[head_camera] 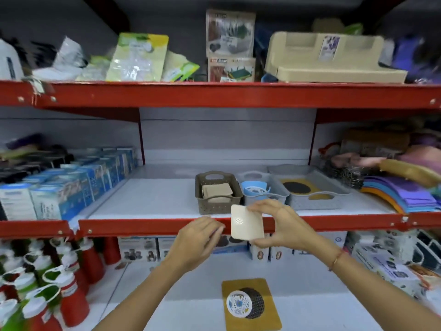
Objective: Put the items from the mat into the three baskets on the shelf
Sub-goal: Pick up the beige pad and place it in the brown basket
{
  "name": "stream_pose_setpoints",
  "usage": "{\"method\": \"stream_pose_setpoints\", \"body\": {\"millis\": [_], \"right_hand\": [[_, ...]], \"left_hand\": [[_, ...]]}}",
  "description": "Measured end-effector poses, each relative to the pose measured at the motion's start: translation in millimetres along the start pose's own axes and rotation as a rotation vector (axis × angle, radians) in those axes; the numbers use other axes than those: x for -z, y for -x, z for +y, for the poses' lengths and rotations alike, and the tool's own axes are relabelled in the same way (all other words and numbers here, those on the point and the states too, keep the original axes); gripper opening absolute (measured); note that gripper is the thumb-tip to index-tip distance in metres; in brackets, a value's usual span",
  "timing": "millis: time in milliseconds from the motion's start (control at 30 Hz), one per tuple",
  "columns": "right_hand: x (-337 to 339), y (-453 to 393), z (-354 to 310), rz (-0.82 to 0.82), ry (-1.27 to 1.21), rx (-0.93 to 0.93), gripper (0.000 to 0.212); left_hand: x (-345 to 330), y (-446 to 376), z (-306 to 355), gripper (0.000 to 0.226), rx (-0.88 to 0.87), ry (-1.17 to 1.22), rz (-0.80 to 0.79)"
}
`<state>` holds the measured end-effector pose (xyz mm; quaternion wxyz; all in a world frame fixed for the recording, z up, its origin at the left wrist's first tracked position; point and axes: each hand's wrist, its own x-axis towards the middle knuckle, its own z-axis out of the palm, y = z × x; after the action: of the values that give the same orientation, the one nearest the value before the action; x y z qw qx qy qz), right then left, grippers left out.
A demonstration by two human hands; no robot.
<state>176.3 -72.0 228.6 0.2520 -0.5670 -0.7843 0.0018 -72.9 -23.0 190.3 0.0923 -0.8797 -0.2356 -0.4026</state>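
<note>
My right hand point(279, 223) holds a cream square coaster point(247, 222) upright in front of the red shelf edge. My left hand point(199, 240) hovers just left of it with fingers loosely curled and nothing in it. On the middle shelf stand three baskets: a brown basket point(202, 187) with beige squares, a small grey basket point(274, 189) with blue and white round pieces, and a wide grey basket point(334, 189) with a black round piece on a yellow one. Below, a yellow mat point(262, 316) on the floor carries a patterned white disc point(238, 303) overlapping a black mesh disc point(257, 303).
Blue boxes point(71, 187) fill the left of the middle shelf and stacked coloured sheets point(403, 194) the right. Red and green bottles point(43, 283) crowd the lower left. Boxes line the bottom shelf. The top shelf holds a beige tray point(334, 65) and packets.
</note>
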Motion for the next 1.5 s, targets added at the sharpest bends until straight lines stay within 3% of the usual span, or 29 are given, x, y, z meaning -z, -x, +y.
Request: {"method": "stream_pose_setpoints", "body": {"millis": [100,200,333,467,833,900,1067,1233,1400,1500], "right_hand": [[14.0,-28.1,-1.7,0.046,-0.009,0.023,0.082],[24.8,-65.6,1.7,0.046,0.019,0.025,0.083],[26.6,-113.0,8.2,-0.012,0.027,0.021,0.079],[13.4,-151.3,21.0,-0.121,0.02,-0.06,0.078],[-17.7,-190.5,29.4,-0.42,-0.062,-0.085,0.065],[-20.8,-187.6,27.4,-0.406,-0.056,-0.08,0.055],[-26.7,-184.5,24.2,-0.192,0.029,-0.115,0.028],[-33.9,-185.4,13.4,-0.196,0.152,-0.112,0.047],[-28.7,-173.8,3.8,-0.211,0.19,-0.136,0.039],[-28.0,-153.5,-7.0,-0.045,0.13,-0.097,0.031]], "left_hand": [[11.1,-27.5,-14.3,0.028,0.023,-0.037,0.096],[12.0,-54.3,-40.7,0.029,0.174,-0.046,0.131],[0.4,-65.3,-83.0,0.068,0.431,-0.083,-0.175],[-17.2,-55.7,-109.1,0.098,0.539,-0.047,-0.416],[-26.1,-48.3,-114.9,0.086,0.531,0.097,-0.351],[-25.4,-48.0,-114.7,0.085,0.528,0.102,-0.347],[-25.6,-49.5,-113.7,0.085,0.515,0.111,-0.33],[-25.3,-49.6,-112.7,0.087,0.517,0.111,-0.322],[-23.9,-49.6,-111.5,0.09,0.507,0.084,-0.33],[-22.7,-49.2,-108.1,0.086,0.48,0.04,-0.297]]}}
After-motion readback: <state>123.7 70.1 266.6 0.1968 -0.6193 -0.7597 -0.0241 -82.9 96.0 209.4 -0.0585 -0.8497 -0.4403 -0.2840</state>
